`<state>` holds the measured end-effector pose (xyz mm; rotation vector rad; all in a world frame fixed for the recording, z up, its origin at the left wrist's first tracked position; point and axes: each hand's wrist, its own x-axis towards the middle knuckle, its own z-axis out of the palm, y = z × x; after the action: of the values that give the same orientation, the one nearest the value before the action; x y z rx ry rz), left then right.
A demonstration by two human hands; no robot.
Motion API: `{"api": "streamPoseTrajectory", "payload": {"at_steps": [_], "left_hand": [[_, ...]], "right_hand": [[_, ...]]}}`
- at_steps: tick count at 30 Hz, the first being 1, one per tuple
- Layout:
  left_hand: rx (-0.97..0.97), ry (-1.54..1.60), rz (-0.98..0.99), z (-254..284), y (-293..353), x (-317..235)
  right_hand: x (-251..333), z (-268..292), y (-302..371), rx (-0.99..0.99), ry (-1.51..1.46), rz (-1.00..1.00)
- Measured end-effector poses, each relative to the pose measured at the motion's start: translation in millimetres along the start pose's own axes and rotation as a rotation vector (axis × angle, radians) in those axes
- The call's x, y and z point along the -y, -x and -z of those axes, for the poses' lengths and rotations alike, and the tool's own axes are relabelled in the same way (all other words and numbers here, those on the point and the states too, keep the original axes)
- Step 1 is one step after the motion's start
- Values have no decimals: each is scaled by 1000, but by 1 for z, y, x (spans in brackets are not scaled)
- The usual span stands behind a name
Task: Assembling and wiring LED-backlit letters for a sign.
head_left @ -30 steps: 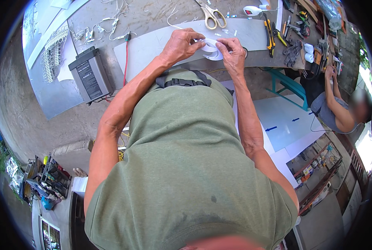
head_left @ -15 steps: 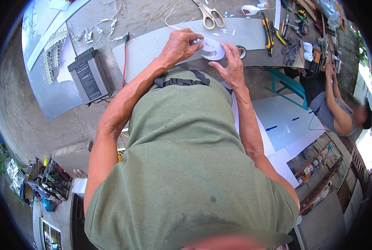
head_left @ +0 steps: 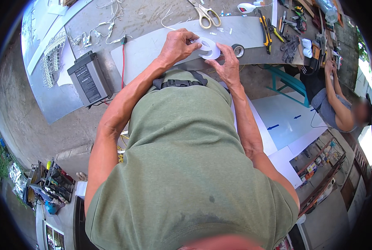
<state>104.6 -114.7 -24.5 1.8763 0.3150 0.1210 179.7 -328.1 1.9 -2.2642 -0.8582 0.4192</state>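
A white curved piece (head_left: 212, 44), shaped like an open ring with a bar across it, is held up over the near edge of the worktable. My left hand (head_left: 178, 46) pinches its left side between thumb and fingertips. At its right edge my right hand (head_left: 229, 63) has the thumb below and the fingers above, gripping the rim. Beside the right fingers lies a roll of dark tape (head_left: 238, 51). Scissors with cream handles (head_left: 207, 17) rest just beyond the piece. A grey metal sheet (head_left: 148, 46) lies under and around my hands.
To the left stands a grey power supply box (head_left: 89, 78) with a red cable (head_left: 123, 62). White wired LED modules (head_left: 52, 58) lie farther left. A yellow-black cutter (head_left: 265, 33), a glove (head_left: 291, 48) and several tools lie at right. Another person (head_left: 336, 104) works beyond a teal stand (head_left: 288, 83).
The view has shifted slightly. My right hand and the white piece have moved a little left, with the piece turned somewhat between my hands.
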Motion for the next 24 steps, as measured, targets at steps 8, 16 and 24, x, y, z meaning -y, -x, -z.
{"api": "streamPoseTrajectory", "payload": {"at_steps": [8,16,24], "left_hand": [[-24,-12,69,-5,-3,-2],[18,-46,79,-5,-8,3],[-144,-132,-28,-2,-1,2]], "right_hand": [[-2,20,-24,141,-62,-79],[0,15,-61,369,-50,-47],[3,-1,-53,311,163,183]]}}
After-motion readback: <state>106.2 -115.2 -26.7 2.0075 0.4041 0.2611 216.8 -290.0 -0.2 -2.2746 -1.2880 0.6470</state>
